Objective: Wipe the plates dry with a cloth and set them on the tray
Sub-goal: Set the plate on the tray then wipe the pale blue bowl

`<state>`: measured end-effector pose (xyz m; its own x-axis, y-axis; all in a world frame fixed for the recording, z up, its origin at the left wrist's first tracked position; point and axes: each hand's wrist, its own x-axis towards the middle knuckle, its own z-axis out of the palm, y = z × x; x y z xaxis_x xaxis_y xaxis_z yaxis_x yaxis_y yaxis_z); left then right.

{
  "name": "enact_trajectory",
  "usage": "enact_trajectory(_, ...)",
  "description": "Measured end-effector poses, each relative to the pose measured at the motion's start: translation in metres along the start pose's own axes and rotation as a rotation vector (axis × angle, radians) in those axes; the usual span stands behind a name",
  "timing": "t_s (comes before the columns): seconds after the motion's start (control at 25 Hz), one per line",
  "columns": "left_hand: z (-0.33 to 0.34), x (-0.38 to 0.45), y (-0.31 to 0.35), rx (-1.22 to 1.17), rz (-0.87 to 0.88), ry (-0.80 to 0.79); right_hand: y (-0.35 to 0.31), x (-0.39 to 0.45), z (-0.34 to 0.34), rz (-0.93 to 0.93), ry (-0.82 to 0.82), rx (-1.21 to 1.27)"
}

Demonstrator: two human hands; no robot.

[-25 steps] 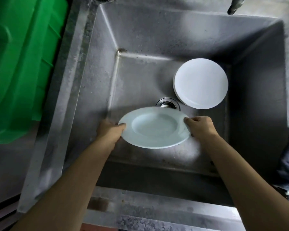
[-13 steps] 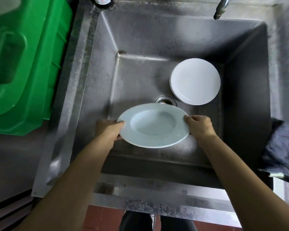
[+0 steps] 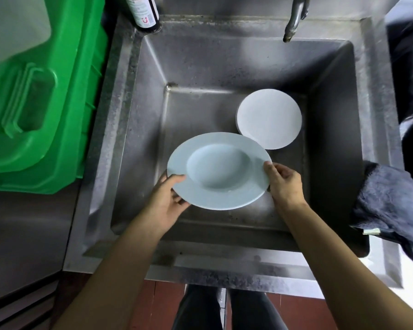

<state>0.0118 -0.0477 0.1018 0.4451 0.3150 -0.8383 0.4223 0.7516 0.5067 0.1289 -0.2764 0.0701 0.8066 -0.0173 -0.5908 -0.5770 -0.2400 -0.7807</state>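
A pale blue deep plate point(image 3: 218, 170) hangs face up over the steel sink point(image 3: 138, 129). My left hand point(image 3: 167, 198) grips its left rim, thumb on top and fingers underneath. At the opposite rim my right hand point(image 3: 284, 184) pinches the plate. A white plate point(image 3: 270, 117) lies upside down on the sink floor at the back right, on top of at least one more plate. A dark grey cloth point(image 3: 389, 203) is draped over the sink's right edge, beside my right forearm.
A green plastic crate point(image 3: 34, 110) stands on the counter left of the sink. A dark bottle point(image 3: 144, 13) sits at the sink's back left corner. The tap spout point(image 3: 293, 20) hangs over the back right. My legs show below the front edge.
Both hands have lifted the blue plate up from near the sink floor, so it looks larger and now overlaps the white plate's edge. My head has pulled back, showing more of the cloth.
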Motion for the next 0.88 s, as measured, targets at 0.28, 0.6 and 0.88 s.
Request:
enact_trajectory(0.28, 0.026, -0.047, -0.01, -0.21, 0.03, -0.433, -0.007, -0.032, -0.024, -0.035, -0.031, 0.124)
enact_trajectory(0.6, 0.069, -0.086, 0.003, -0.075, 0.124, -0.26, -0.03, -0.07, -0.071, -0.088, -0.038, 0.085)
enact_trajectory(0.88, 0.09, -0.117, 0.014, 0.086, 0.186, -0.254, -0.027, -0.071, -0.158, -0.352, 0.577, -0.707)
